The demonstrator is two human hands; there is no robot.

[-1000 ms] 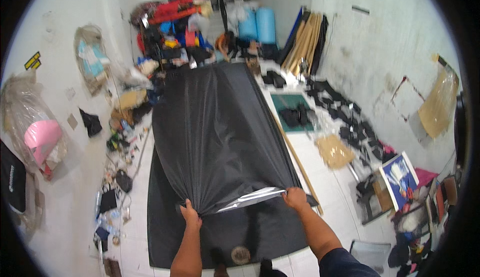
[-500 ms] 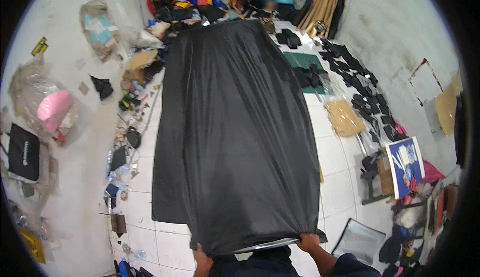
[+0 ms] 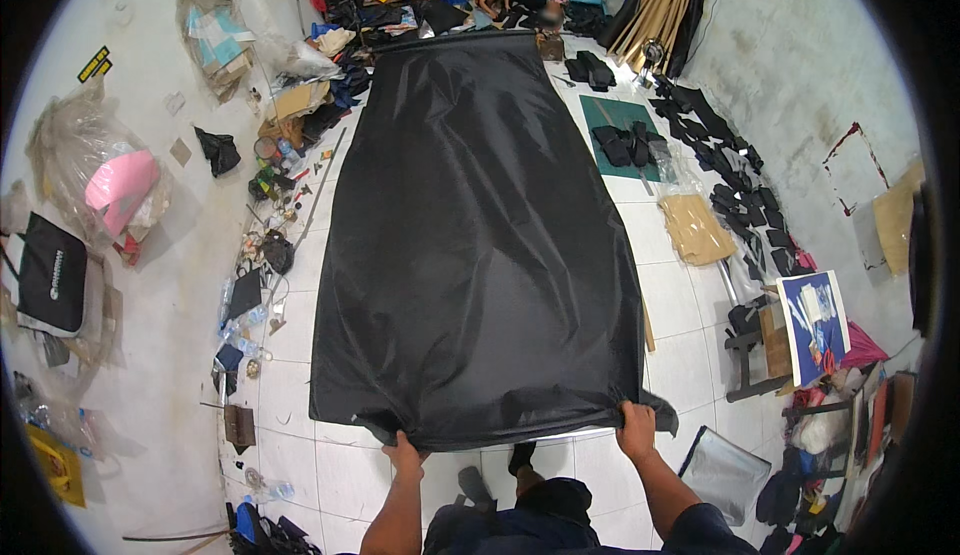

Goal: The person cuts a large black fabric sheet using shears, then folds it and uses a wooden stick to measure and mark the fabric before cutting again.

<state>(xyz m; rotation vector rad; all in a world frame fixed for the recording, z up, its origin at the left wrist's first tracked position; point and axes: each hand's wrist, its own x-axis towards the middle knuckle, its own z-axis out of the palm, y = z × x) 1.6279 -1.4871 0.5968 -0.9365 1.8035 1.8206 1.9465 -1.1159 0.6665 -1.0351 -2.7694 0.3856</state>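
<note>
Both your hands grip the near edge of the black fabric sheet [image 3: 480, 245], spread long over the white tiled floor [image 3: 690, 365].

Your left hand [image 3: 403, 452] is closed on the sheet's near-left corner, your right hand [image 3: 635, 429] closed on its near-right corner; edge lifted a bit, shiny underside showing between them. Sheet looks mostly flat, far end reaching another person [image 3: 520, 0] crouched there. Step in hand, judging by this: laying out and tensioning the sheet. Next move calls for an even pull on both corners, lowering the edge without bunching the near-right corner. Left of the sheet: scattered clutter, small bottles, a black bag [image 3: 52, 273] by the wall. Right of the sheet: green cutting mat [image 3: 625, 120], rows of black cut pieces [image 3: 740, 205], tan paper sheet [image 3: 697, 229], blue-framed board [image 3: 815, 320].
</note>
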